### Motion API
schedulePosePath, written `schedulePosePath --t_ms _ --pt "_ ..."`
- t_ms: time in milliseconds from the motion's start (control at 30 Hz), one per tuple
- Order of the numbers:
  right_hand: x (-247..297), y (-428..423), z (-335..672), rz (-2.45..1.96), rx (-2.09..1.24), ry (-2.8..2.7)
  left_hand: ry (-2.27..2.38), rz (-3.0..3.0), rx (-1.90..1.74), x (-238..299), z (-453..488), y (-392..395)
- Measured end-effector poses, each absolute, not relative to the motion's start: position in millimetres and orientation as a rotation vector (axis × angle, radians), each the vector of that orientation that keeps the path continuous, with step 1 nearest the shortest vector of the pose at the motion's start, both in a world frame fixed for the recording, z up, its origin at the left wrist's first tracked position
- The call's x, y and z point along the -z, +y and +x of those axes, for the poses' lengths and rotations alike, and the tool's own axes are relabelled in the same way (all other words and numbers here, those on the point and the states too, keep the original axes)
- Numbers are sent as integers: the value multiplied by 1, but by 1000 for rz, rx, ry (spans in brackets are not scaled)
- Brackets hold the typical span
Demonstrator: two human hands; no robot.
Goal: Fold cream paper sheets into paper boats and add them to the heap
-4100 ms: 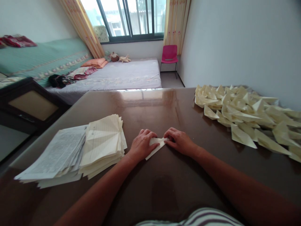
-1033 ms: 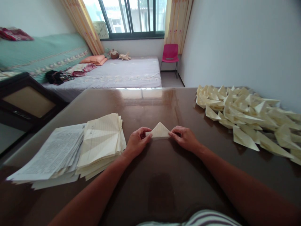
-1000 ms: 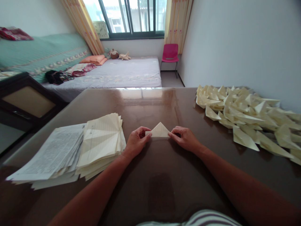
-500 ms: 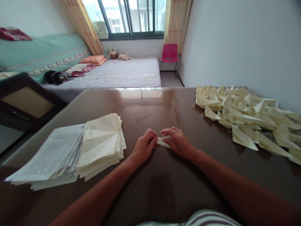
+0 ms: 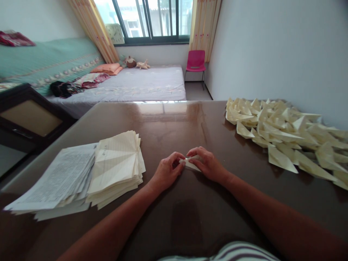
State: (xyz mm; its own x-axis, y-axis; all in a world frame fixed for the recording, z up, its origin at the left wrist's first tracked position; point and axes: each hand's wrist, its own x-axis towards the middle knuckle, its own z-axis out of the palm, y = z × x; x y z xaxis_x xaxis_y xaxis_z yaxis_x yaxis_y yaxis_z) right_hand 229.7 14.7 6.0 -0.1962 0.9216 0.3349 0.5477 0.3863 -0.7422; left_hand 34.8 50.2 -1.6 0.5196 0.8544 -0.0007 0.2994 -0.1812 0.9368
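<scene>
Turned since earlier, folded paper (image 5: 191,166) slants, right end nearer, pinched by left fingers (image 5: 177,156) and right fingers (image 5: 195,151).

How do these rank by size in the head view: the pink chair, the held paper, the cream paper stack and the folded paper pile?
Largest to smallest, as they look:
folded paper pile, cut off at right
cream paper stack
pink chair, though it stands farthest away
held paper, partly covered

Bare left hand (image 5: 168,169), bare right hand (image 5: 209,165), dark-and-white striped garment (image 5: 240,251)
</scene>
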Motion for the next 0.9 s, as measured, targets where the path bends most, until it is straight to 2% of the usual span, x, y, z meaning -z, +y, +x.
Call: schedulePosePath --t_ms 233,367,700,900 --pt "-6 16 231 -1289 -661 -1815 873 1265 -651 -6 32 58" --pt "-6 16 231 -1301 -689 -1804 874 1217 -610 -11 31 59" --pt "-4 16 230 -1243 -628 -1898 988 1796 -606 -8 30 56" --pt "-8 14 230 -1319 -318 -2153 991 2166 -621 -7 29 52"
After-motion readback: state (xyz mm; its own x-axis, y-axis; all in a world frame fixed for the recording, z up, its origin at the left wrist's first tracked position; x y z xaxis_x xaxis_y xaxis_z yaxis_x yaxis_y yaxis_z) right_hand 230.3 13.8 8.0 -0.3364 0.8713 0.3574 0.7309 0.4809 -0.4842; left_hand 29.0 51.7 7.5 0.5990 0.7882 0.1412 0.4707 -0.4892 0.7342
